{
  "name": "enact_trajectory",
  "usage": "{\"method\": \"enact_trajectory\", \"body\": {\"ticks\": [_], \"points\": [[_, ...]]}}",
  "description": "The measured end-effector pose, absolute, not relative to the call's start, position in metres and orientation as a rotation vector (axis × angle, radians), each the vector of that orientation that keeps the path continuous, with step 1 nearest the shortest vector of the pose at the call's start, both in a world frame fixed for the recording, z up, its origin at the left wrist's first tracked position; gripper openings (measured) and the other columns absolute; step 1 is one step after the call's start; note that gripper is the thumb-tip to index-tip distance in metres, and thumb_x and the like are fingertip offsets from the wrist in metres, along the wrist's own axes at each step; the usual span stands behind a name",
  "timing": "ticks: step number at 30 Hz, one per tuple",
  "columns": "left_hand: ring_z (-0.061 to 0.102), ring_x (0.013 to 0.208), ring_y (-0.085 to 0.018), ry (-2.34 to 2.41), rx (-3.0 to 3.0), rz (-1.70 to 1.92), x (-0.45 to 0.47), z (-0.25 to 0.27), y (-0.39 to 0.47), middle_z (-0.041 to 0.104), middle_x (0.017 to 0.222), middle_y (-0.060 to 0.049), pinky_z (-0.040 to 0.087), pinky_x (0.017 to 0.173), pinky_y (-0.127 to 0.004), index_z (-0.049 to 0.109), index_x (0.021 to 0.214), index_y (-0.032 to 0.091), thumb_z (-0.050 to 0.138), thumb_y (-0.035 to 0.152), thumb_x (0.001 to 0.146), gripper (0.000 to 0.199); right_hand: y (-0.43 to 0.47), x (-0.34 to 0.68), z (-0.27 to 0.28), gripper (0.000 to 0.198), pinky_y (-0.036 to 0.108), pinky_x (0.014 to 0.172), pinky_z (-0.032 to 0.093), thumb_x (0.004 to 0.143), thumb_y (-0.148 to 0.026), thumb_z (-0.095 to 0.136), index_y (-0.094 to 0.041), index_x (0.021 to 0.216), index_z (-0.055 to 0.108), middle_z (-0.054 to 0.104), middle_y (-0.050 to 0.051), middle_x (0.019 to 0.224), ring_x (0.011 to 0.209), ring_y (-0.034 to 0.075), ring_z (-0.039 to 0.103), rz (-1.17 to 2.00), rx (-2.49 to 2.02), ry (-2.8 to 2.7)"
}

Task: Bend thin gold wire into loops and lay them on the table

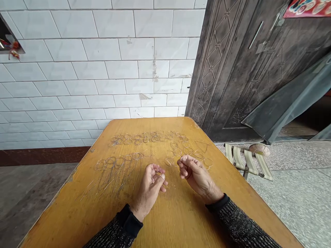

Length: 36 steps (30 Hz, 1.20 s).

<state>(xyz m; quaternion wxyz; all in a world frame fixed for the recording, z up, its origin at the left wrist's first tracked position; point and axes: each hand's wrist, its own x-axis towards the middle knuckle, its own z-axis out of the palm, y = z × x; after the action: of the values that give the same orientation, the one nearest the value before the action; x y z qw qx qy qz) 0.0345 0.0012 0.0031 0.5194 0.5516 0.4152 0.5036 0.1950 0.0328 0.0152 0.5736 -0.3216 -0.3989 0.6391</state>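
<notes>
Over the middle of the table, my left hand (150, 189) is curled, with thumb and forefinger tips close together. Anything between them is too thin to make out. My right hand (198, 177) pinches with thumb and forefinger, and what it grips is also too fine to see. Just beyond my right hand lie several thin wire loops (177, 152). Left of my left hand is a row of wire rings with long straight tails (110, 162). Farther back, a row of small coiled wire rings (155, 137) stretches across the tabletop.
The wooden table (170, 220) stands against a white tiled wall (111, 48). A bent wire piece (206, 147) lies near its right edge. To the right are a folding stool with striped straps (249, 160), a dark patterned door (232, 75) and a grey curtain (287, 103).
</notes>
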Motion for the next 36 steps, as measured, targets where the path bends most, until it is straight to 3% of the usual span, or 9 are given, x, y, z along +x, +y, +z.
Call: {"method": "enact_trajectory", "body": {"ticks": [2,6,9,20,25,31,36], "points": [[0.055,0.069,-0.01,0.954,1.313,1.195,0.035,0.005,0.0,0.049,0.096,-0.006,0.047,0.056,-0.023,0.038,0.101,0.018,0.046,0.032,0.083,0.024,0.032,0.194,0.014,0.021,0.019,0.04,0.037,0.067,-0.035,0.062,-0.018,0.064,0.049,0.047,-0.005,0.059,0.039,0.004,0.034,1.537,-0.757,-0.965],[0.051,0.055,-0.008,0.945,1.383,1.117,0.036,0.007,-0.002,0.052,0.075,-0.001,0.042,0.049,-0.021,0.048,0.085,0.015,0.045,0.037,0.083,0.022,0.029,0.19,0.011,0.022,0.019,0.039,0.037,0.069,-0.035,0.06,-0.017,0.062,0.049,0.046,-0.005,0.056,0.037,0.004,0.034,1.56,-0.767,-1.08],[0.047,0.048,-0.007,0.965,1.37,1.095,0.037,0.007,-0.002,0.05,0.066,0.002,0.038,0.045,-0.02,0.048,0.084,0.015,0.043,0.039,0.084,0.024,0.028,0.189,0.009,0.023,0.019,0.04,0.036,0.071,-0.036,0.059,-0.017,0.062,0.05,0.046,-0.006,0.055,0.036,0.003,0.035,1.57,-0.766,-1.117],[0.045,0.047,-0.007,1.018,1.318,1.246,0.032,0.01,0.001,0.051,0.064,0.003,0.037,0.045,-0.019,0.047,0.088,0.016,0.038,0.038,0.087,0.024,0.038,0.193,0.001,0.03,0.018,0.038,0.029,0.072,-0.045,0.057,-0.016,0.064,0.053,0.053,-0.004,0.059,0.035,0.003,0.039,1.462,-0.945,-1.204],[0.044,0.045,-0.006,1.005,1.277,1.325,0.031,0.01,0.003,0.05,0.064,0.003,0.036,0.044,-0.019,0.046,0.087,0.017,0.038,0.039,0.087,0.023,0.038,0.191,-0.006,0.022,0.019,0.037,0.024,0.077,-0.034,0.048,-0.016,0.065,0.054,0.049,-0.005,0.052,0.033,0.004,0.034,1.357,-1.15,-1.518],[0.044,0.045,-0.006,1.002,1.28,1.352,0.031,0.008,0.004,0.051,0.063,0.003,0.036,0.044,-0.019,0.047,0.087,0.016,0.04,0.039,0.086,0.023,0.028,0.192,0.002,0.02,0.021,0.055,0.035,0.076,-0.015,0.043,-0.016,0.07,0.063,0.06,0.001,0.059,0.055,0.011,0.051,0.767,-1.387,-2.095],[0.044,0.044,-0.007,1.004,1.289,1.348,0.03,0.008,0.004,0.051,0.063,0.002,0.036,0.044,-0.02,0.047,0.087,0.016,0.039,0.039,0.086,0.024,0.026,0.197,0.005,0.031,0.022,0.063,0.039,0.077,-0.013,0.04,-0.022,0.087,0.068,0.067,0.0,0.074,0.068,0.013,0.058,0.773,-1.245,-2.332]]}}
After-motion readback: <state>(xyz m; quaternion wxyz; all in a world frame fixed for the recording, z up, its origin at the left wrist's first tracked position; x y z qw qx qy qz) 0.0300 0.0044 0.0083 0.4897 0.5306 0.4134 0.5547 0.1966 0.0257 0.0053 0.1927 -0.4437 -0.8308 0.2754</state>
